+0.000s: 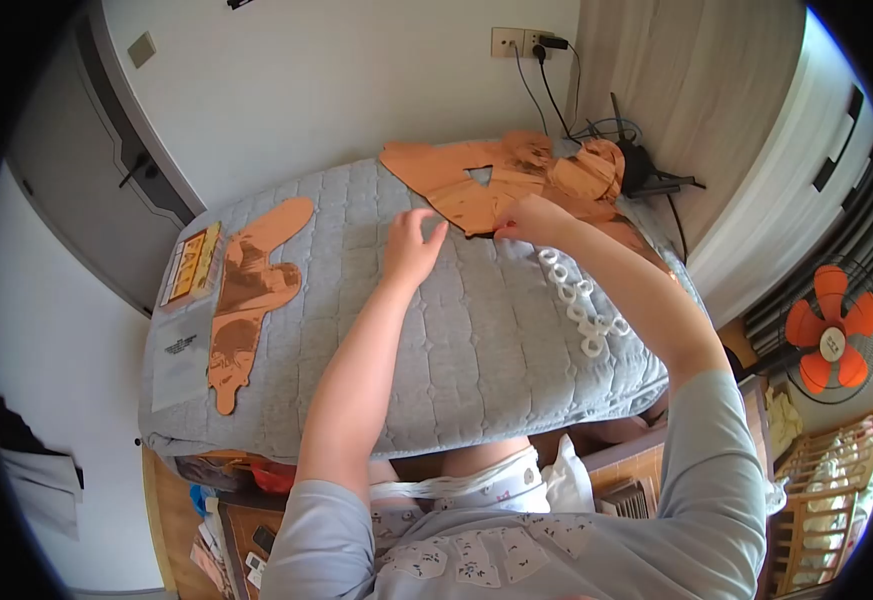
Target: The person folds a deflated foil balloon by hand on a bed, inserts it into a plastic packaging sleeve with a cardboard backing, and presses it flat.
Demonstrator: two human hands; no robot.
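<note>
A large flat rose-gold foil balloon sheet (446, 170) lies across the far side of the grey quilted mattress (436, 340). My right hand (534, 220) is closed at its near edge, where a small dark bit shows by the fingertips; my palm hides most of the grip. Just left of that edge, my left hand (414, 248) hovers with thumb and fingers apart, holding nothing. Several small white rings (568, 292) lie in a loose line below my right forearm. Another deflated rose-gold foil balloon (256, 285) lies flat on the left.
Beside the left balloon are a yellow-and-red packet (193, 262) and a clear plastic bag (181, 350). A black router-like device (646, 170) with cables sits at the far right corner, below wall sockets (521, 42). An orange-bladed fan (831, 340) stands at right.
</note>
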